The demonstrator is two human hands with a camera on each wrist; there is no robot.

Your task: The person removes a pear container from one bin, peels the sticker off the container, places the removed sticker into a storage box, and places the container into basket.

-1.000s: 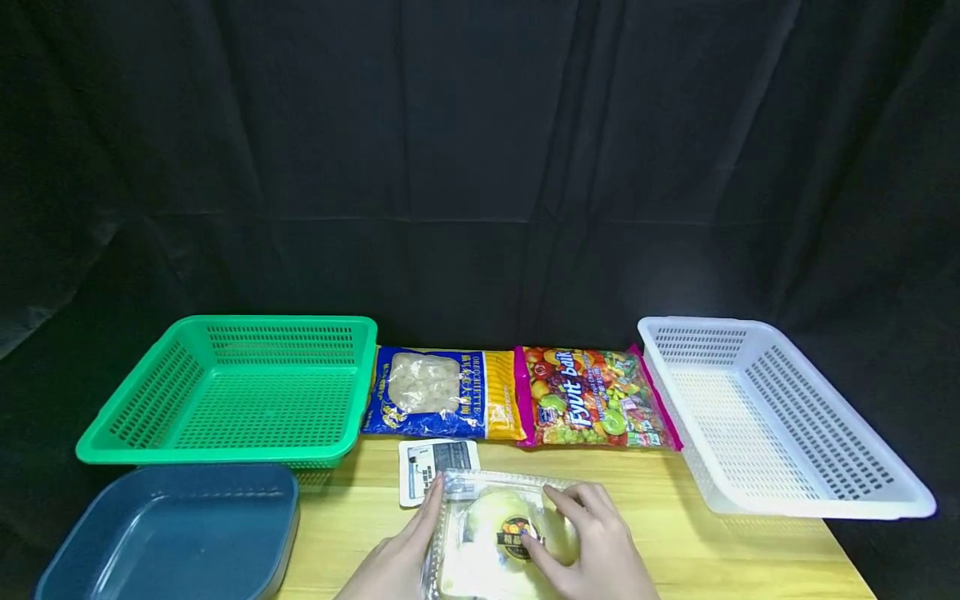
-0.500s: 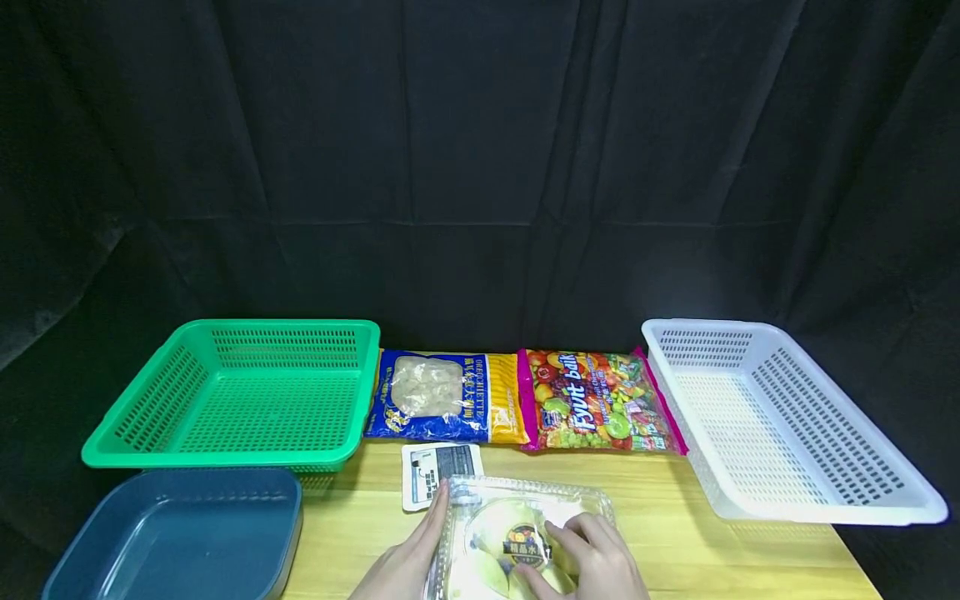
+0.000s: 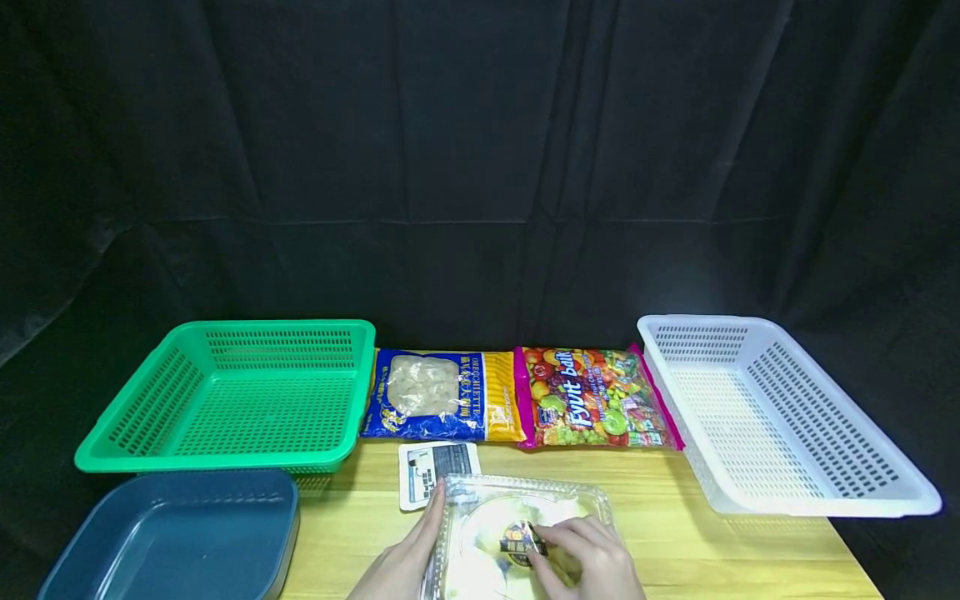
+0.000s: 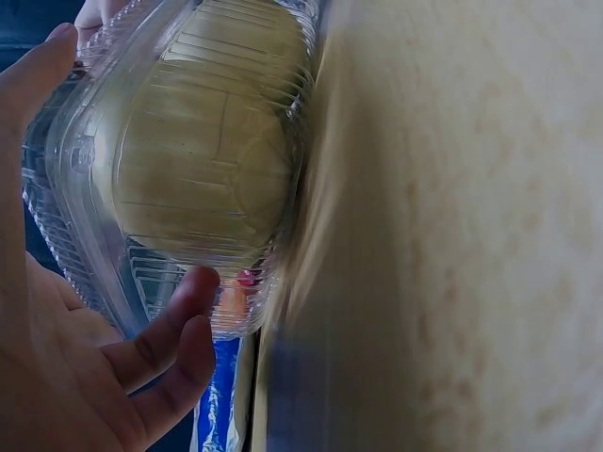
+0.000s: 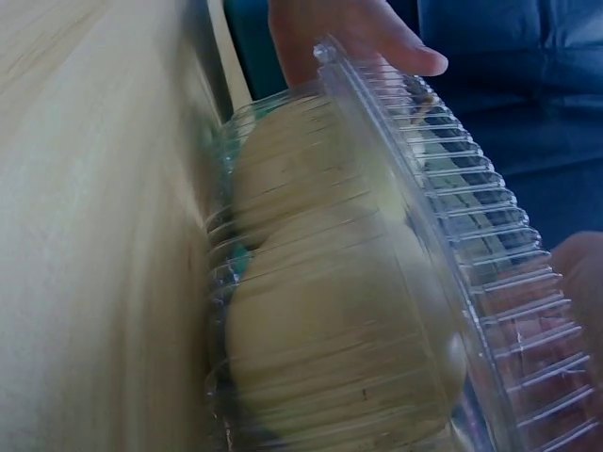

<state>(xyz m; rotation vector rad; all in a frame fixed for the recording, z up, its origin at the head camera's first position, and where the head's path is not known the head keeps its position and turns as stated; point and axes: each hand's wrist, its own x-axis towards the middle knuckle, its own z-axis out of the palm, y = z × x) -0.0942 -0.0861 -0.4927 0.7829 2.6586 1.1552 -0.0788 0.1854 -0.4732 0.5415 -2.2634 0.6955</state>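
Observation:
A clear plastic clamshell box (image 3: pixel 459 500) with ribbed sides lies at the front middle of the table. Several pale yellow round fruits (image 5: pixel 320 320) show through its wall. My left hand (image 3: pixel 401 554) grips the box's left side; in the left wrist view its thumb lies by the lid and its other fingertips touch the ribbed side wall. Over the lid, my right hand (image 3: pixel 588 554) has thumb and forefinger close together, pinching the right edge of a dark round label (image 3: pixel 516 542). The right wrist view shows those fingers only blurred behind the lid.
A green basket (image 3: pixel 225 461) and a dark blue tub (image 3: pixel 288 533) stand at left, a white basket (image 3: pixel 817 508) at right. Behind the box lie a white printed packet (image 3: pixel 423 475), a blue-and-yellow orecchiette bag (image 3: pixel 468 396) and a colourful sweets bag (image 3: pixel 592 396).
My right forefinger and thumb have come closer together, from spread over the lid to the label's right edge. The left hand stays at the box's left side.

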